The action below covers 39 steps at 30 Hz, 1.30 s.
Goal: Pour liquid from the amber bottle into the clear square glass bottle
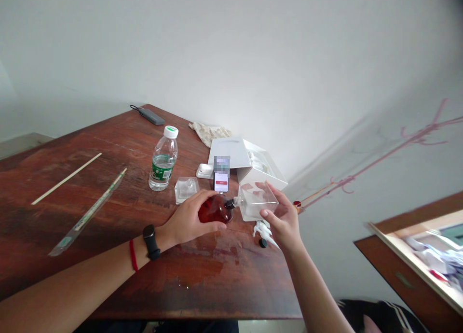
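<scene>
My left hand (188,221) is wrapped round a red bottle (214,211) lying tilted on its side, its dark neck pointing right. My right hand (284,217) grips a clear plastic box (257,201) at the table's right edge, and the bottle's neck meets the box's left side. A black watch and a red string sit on my left wrist. Just below the box lie a white spray pump (263,230) and a small black cap (263,243).
On the wooden table (108,256) stand a water bottle (163,158), a clear lid (186,188), a phone (221,177), an open white box (249,165), a cloth (209,131), a power bank (151,116), a wooden stick (67,178) and a wrapped chopstick (88,212). A wet patch (210,248) lies near my hands.
</scene>
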Each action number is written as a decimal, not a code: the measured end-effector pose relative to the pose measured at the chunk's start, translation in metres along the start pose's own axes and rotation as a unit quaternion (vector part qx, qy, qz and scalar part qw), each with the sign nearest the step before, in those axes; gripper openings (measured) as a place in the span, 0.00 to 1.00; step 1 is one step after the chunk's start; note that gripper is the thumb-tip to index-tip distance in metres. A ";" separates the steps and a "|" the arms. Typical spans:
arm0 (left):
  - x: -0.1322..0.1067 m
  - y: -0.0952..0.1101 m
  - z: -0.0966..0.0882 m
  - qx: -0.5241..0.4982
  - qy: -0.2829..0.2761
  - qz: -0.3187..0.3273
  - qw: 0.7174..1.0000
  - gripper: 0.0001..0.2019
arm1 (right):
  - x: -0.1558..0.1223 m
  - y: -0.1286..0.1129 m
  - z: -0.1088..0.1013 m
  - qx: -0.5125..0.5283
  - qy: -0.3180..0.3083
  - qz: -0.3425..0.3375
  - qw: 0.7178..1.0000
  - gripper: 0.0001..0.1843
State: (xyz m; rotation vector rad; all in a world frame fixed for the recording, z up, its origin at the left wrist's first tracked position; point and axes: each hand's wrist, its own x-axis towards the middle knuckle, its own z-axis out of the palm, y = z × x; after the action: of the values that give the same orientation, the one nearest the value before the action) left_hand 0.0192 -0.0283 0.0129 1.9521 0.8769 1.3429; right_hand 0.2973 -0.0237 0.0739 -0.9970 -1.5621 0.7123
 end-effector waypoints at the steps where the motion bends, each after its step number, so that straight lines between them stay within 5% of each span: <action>1: 0.000 0.000 0.000 -0.001 -0.002 0.000 1.000 0.35 | 0.000 0.000 0.000 0.000 -0.001 0.000 1.000 0.41; 39: -0.001 0.001 0.000 -0.013 0.002 0.002 1.000 0.36 | -0.001 -0.011 -0.002 -0.021 -0.018 -0.002 1.000 0.38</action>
State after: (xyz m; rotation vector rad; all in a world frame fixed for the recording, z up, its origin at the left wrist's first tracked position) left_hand 0.0196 -0.0296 0.0132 1.9330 0.8523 1.3547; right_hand 0.2969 -0.0292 0.0832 -1.0165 -1.6169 0.7004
